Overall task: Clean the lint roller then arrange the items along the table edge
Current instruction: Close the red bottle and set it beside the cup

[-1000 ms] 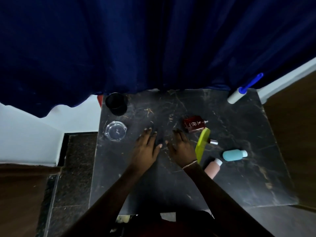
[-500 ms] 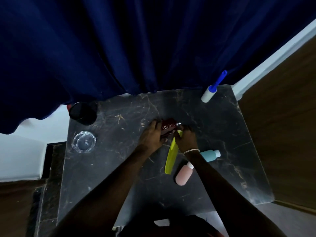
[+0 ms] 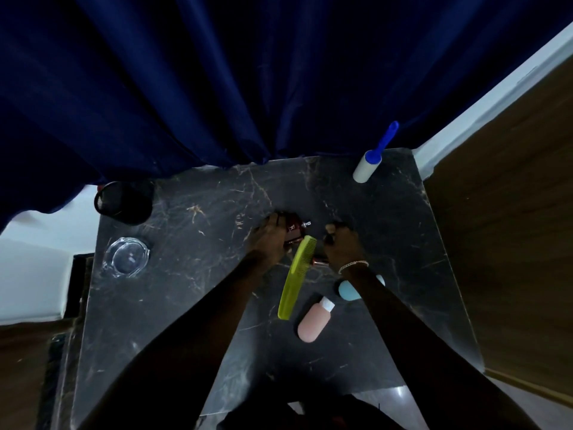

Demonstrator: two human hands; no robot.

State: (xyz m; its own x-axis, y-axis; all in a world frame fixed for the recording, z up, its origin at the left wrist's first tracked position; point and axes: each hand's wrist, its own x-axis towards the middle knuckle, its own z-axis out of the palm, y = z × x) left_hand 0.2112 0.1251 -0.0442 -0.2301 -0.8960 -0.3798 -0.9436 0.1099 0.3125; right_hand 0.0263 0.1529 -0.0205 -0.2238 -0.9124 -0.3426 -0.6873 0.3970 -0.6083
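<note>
on the dark marble desk (image 3: 198,305) we have brought both hands up from the bare middle to the cluster of small things. half a second ago both hands crowded the dark red perfume bottle (image 3: 294,230); now our left hand (image 3: 269,240) alone is closed around it, and our right hand (image 3: 342,243) has moved off to the right, fingers curled over something small that we cannot make out. the yellow-green comb (image 3: 296,279) lies between our wrists, the pink bottle (image 3: 313,324) near its lower end, and the light blue bottle (image 3: 348,290) partly under our right forearm. the lint roller (image 3: 369,164) lies apart at the far right corner, untouched. we judge that the arranging has started with the perfume bottle.
</note>
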